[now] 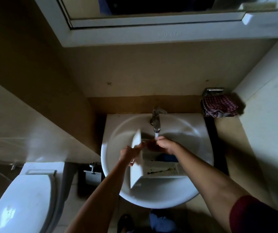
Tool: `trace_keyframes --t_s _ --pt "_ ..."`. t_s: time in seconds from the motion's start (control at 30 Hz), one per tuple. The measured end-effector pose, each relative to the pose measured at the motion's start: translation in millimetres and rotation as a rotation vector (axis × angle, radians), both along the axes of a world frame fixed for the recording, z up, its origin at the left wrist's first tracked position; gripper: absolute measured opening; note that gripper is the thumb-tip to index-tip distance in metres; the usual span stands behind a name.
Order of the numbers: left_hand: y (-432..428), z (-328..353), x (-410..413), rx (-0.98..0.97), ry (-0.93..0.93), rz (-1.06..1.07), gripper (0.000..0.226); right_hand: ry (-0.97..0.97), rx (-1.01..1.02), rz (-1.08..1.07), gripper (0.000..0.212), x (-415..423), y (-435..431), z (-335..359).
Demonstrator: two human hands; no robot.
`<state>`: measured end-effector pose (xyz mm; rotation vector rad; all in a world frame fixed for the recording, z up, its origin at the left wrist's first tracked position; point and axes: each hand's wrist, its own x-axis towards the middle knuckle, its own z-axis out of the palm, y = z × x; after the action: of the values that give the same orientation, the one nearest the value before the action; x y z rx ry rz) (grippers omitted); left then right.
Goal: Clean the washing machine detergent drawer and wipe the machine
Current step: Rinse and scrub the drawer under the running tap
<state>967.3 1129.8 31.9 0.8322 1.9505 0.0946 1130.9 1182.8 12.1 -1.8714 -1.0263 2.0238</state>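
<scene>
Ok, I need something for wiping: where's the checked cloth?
In the head view, the checked cloth sits on a metal holder at the wall, right of the tap.

Small home bathroom, pretty cramped by the looks of it

There's a white toilet (25, 199) with its lid down on the left, just beside a round white wash basin (185, 130) with a single chrome tap (156, 120) running into it. A white-framed mirror cabinet (118, 36) hangs on the wall above the basin. A checked cloth (220, 106) is bunched on a little metal holder in the right-hand corner. Plain beige walls close in on both sides, and the light is dim.
</scene>
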Motion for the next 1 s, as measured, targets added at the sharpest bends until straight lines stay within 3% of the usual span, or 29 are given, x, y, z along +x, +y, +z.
trace_keyframes --t_s 0.07,0.13,0.23,0.33,0.43,0.5,0.57,0.67,0.73,0.8,0.9,1.0 --pt "1 0 0 -0.005 -0.006 -0.002 0.068 -0.011 0.027 -0.155 0.019 1 2 1" --pt "1 -1 1 -0.002 -0.016 0.006 0.066 0.147 -0.084 -0.347 0.011 -1 1 2" --pt "1 0 1 0.005 -0.014 0.022 0.065 0.319 -0.245 -0.554 0.022 -6 -1 -5" --pt "1 -1 2 0.005 -0.008 0.033 0.066 0.437 -0.272 -0.793 0.026 -11 5 -12" --pt "0 -2 2 0.014 0.003 0.033 0.067 0.541 -0.244 -0.889 0.026 -14 11 -11" --pt "-1 -2 3 0.024 0.001 0.034 0.066 0.582 -0.256 -0.832 0.023 -12 9 -9" --pt "-2 1 4 0.032 0.004 0.042 0.066 0.552 -0.279 -0.527 0.02 -4 0 -5" --pt "-3 5 5 0.018 -0.004 0.061 0.068 0.226 -0.197 0.158 0.015 9 -10 8" --pt "-4 2 5 0.016 -0.055 0.087 0.069 0.032 -0.098 0.241 0.012 13 -6 5" --pt "-6 -2 4 0.023 -0.133 0.142 0.068 0.053 -0.115 -0.039 0.006 14 -1 -5" --pt "-7 -5 3 0.035 -0.254 0.226 0.062 0.373 -0.247 -0.565 0.017 12 6 -22" --pt "-10 -6 1 0.028 -0.286 0.226 0.045 0.5 -0.269 -0.759 0.02 4 9 -25"
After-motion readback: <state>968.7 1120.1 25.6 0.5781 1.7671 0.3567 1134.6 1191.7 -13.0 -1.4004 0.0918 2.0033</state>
